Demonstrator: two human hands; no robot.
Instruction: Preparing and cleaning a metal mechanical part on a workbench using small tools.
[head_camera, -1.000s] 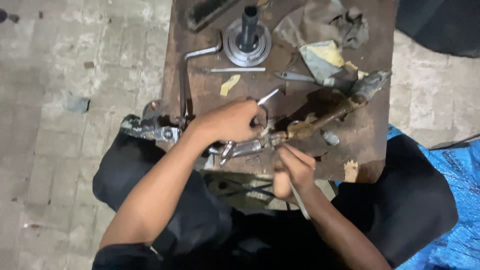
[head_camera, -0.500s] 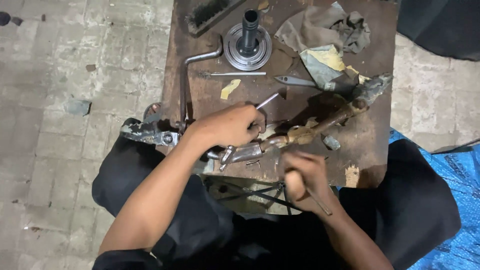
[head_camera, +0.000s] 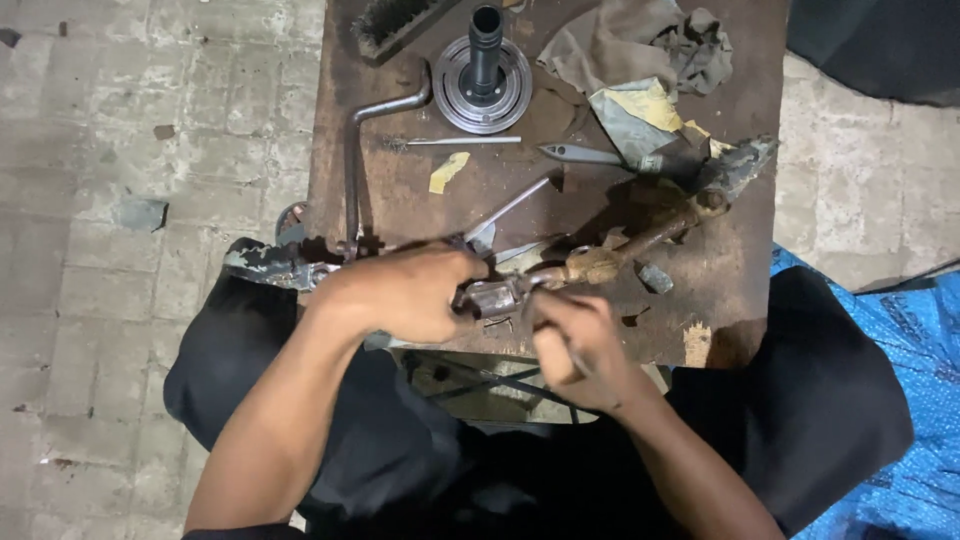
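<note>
Left hand (head_camera: 405, 293) clamps one rusty steering shaft (head_camera: 600, 262); right hand (head_camera: 580, 345) fists round something hidden, perhaps a tool.

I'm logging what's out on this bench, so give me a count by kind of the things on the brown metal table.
Long metal parts and tools: 5, namely rusty shaft assembly, bent crank handle, thin rod, pointed tool, flat bar
Round flanged hub: 1
Wire brush: 1
Rags: 1 heap
Yellow scraps: 1 counted
Total: 9
</note>
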